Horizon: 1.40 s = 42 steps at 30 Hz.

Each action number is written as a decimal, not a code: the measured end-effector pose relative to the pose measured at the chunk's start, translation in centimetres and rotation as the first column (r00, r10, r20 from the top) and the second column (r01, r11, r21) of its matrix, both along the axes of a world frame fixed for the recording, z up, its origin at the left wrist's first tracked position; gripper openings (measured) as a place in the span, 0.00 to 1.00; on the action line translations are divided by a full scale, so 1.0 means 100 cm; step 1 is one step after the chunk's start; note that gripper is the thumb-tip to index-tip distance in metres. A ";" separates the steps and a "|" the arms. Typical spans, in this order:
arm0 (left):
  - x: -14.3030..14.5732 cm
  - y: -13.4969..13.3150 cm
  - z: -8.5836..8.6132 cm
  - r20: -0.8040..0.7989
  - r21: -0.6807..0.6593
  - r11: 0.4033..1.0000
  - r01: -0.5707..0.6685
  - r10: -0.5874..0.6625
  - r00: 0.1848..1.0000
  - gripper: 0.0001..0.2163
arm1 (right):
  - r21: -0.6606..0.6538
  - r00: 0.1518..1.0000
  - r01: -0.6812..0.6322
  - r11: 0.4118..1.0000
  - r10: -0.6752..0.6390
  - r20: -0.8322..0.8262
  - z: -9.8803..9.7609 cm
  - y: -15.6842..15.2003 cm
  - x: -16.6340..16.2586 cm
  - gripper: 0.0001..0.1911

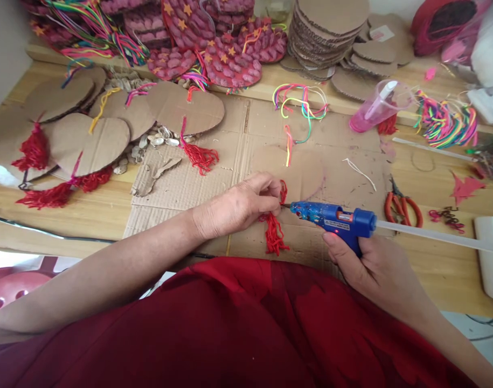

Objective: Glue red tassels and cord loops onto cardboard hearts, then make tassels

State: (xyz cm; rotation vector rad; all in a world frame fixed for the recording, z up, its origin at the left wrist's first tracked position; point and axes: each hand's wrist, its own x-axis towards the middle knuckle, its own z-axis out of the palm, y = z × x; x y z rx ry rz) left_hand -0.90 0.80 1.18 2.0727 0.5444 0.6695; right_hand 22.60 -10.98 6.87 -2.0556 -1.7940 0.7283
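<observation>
My left hand [240, 203] pinches the top of a red yarn tassel [274, 233] against a cardboard heart [300, 171] lying on the corrugated mat. My right hand [371, 264] is wrapped round the grip of a blue glue gun [335, 220]. Its nozzle points left and touches the tassel's top right at my left fingertips. A clear glue stick [436, 236] juts out of the gun's back toward the right.
Cardboard hearts with red tassels [84, 143] lie at the left, beside pistachio shells [159, 139]. Decorated pink hearts [230, 62] and a stack of blank hearts [329, 29] stand at the back. Red scissors [403, 207], coloured cords [300, 105], a pink cup [377, 105] lie right.
</observation>
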 end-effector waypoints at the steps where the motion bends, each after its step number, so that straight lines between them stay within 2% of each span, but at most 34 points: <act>1: 0.000 0.000 0.001 -0.011 0.029 1.000 0.001 -0.001 1.000 0.06 | 0.002 0.998 -0.020 1.000 0.020 0.065 0.000 0.000 0.000 0.22; 3: -0.001 0.001 0.000 -0.041 0.113 0.993 0.026 -0.022 0.999 0.08 | 0.000 0.985 -0.058 0.998 0.058 0.162 0.000 0.000 0.000 0.22; 6: -0.003 0.003 -0.002 -0.071 0.187 0.981 0.054 -0.041 0.997 0.10 | 0.011 0.972 -0.100 0.995 0.095 0.213 0.001 0.000 0.000 0.23; 17: -0.003 0.005 -0.004 -0.039 0.221 0.974 0.048 -0.040 0.998 0.09 | 0.129 0.925 -0.266 0.955 0.216 0.313 0.004 0.002 -0.003 0.24; 26: -0.003 0.006 -0.004 -0.001 0.283 0.957 0.057 -0.060 0.998 0.09 | 0.261 0.843 -0.433 0.863 0.285 0.456 0.010 0.006 -0.002 0.22; 42: -0.004 0.007 -0.004 0.030 0.330 0.943 0.046 -0.059 0.998 0.07 | 0.285 0.820 -0.463 0.839 0.283 0.497 0.011 0.006 -0.002 0.25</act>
